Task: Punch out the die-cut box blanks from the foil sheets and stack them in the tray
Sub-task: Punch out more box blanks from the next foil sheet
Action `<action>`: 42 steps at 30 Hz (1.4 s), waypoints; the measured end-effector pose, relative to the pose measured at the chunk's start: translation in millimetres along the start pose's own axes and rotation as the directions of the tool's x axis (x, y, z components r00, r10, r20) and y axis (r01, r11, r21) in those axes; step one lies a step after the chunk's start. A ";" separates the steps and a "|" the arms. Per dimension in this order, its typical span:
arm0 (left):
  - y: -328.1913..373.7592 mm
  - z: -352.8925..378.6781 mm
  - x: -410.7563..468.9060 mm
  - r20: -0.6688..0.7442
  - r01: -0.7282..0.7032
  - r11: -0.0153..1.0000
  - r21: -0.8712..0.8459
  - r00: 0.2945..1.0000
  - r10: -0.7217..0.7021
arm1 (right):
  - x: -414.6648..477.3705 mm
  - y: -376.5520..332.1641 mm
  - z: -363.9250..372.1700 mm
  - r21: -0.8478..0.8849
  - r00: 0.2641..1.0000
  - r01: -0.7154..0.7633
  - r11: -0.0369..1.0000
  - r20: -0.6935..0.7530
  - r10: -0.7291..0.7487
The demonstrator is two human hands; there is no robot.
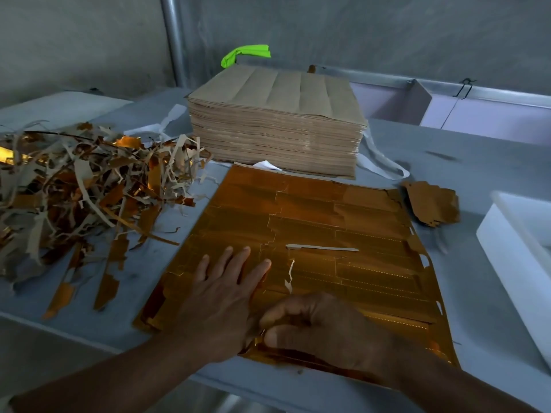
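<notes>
A gold foil sheet [313, 228] with die-cut box outlines lies flat on the grey table in front of me. My left hand [223, 290] presses flat on its near left part, fingers spread and straight. My right hand [316, 326] is beside it, fingers curled, pinching the sheet's near edge between thumb and fingertips. A few punched-out gold blanks [429, 204] lie in a small pile right of the sheet. The white tray [512, 234] stands at the right edge of the view, only partly seen.
A tall stack of brown-backed sheets [277, 120] sits behind the foil sheet. A heap of torn waste strips [83, 186] covers the table's left side. Two loose paper slivers [322, 248] lie on the sheet. A metal pole and grey wall stand behind.
</notes>
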State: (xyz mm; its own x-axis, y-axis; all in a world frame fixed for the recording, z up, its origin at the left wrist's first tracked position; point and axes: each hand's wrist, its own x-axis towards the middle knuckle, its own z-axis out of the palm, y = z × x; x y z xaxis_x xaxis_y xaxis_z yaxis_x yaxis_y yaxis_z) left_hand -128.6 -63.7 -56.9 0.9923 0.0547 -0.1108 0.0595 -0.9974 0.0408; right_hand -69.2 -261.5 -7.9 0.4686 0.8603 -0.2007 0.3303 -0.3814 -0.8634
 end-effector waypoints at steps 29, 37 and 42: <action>-11.0 -105.7 43.6 -0.188 -0.207 0.388 -0.898 0.978 0.088 | 41.6 -81.6 -89.7 0.395 0.951 0.184 0.900 -0.303 -0.061; 39.0 -106.5 74.7 -0.013 0.008 -0.053 -0.999 0.925 0.380 | 60.3 -87.6 -92.6 0.413 0.906 0.292 0.863 -0.409 -0.110; 42.9 -107.7 75.3 0.090 0.106 -0.020 -0.994 0.923 0.375 | 60.6 -81.6 -100.9 0.366 0.855 0.303 0.880 -0.512 -0.082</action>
State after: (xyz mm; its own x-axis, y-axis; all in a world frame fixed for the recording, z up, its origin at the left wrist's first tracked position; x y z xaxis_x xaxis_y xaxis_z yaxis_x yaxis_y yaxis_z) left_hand -39.6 -97.4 43.4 0.9282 -0.3275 -0.1767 0.2112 0.0725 0.9748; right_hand 14.9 -212.4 97.1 0.7933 0.5934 0.1361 0.1329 0.0494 -0.9899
